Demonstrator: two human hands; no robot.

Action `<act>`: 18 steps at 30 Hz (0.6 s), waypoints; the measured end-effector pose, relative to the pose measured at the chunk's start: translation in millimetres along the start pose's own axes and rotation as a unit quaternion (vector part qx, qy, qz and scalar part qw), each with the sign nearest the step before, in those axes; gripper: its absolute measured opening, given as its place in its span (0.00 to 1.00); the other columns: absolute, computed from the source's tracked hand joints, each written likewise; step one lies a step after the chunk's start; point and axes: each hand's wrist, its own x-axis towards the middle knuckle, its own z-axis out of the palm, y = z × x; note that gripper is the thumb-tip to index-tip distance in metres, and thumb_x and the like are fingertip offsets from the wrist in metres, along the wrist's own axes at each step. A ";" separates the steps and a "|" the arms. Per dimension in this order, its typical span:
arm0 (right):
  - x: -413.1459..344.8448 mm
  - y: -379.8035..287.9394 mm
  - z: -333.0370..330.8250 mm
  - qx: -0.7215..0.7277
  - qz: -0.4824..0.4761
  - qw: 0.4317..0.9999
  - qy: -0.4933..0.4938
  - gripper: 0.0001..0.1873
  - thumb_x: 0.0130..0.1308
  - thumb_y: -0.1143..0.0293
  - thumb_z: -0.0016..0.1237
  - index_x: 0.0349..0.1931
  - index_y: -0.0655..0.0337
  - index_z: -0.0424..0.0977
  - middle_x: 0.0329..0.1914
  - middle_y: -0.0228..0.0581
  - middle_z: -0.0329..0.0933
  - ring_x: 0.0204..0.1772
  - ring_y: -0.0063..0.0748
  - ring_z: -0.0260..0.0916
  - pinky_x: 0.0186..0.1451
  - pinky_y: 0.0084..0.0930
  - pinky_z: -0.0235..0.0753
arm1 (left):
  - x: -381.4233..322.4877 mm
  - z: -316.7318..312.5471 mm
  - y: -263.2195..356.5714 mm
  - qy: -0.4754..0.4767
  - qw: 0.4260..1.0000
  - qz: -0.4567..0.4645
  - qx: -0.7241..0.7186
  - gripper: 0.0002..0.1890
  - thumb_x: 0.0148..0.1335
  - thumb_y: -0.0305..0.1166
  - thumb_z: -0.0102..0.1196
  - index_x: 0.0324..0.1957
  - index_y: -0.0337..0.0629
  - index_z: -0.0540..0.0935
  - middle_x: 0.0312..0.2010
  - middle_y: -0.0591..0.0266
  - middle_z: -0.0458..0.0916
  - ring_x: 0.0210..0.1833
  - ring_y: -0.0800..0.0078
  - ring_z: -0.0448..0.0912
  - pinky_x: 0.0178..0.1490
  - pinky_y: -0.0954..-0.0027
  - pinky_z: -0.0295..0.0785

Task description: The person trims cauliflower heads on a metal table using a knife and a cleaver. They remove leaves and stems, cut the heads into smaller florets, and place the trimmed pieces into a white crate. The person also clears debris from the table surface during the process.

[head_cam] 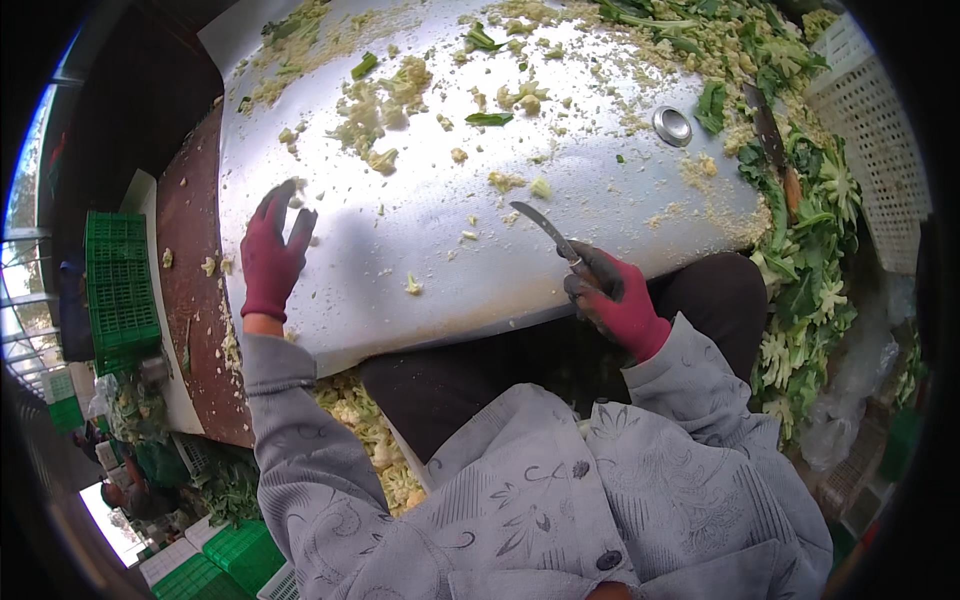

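My right hand (616,296), in a red glove with dark palm and fingers, grips a small knife with a curved blade (541,223). The blade points up and left above the metal-topped table (420,225). On the left, my gloved left hand (274,251) hovers over the sheet with thumb and fingers apart, and small cauliflower bits lie around its fingertips. A cauliflower scrap (413,284) rests between the two hands. Further up lies a loose heap of cauliflower pieces (382,105), along with a green leaf piece (489,118).
Cauliflower leaves (810,247) pile along the right edge, with a wooden-handled cleaver (766,131) among them. Nearby are a round metal lid or dish (671,125) and a white perforated crate (870,142). Cauliflower florets (375,435) fill a container below the table. Green crates (124,289) stand left; a person (139,491) is beyond.
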 end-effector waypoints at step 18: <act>5.0 -7.8 -10.6 -0.099 -0.049 0.993 0.038 0.25 0.68 0.65 0.52 0.62 0.66 0.69 0.27 0.36 0.74 0.29 0.21 0.70 0.37 0.26 0.73 | 130.7 146.5 17.5 0.077 0.997 -0.032 0.005 0.15 0.58 0.35 0.63 0.46 0.40 0.81 0.47 0.50 0.79 0.49 0.52 0.79 0.54 0.58 0.75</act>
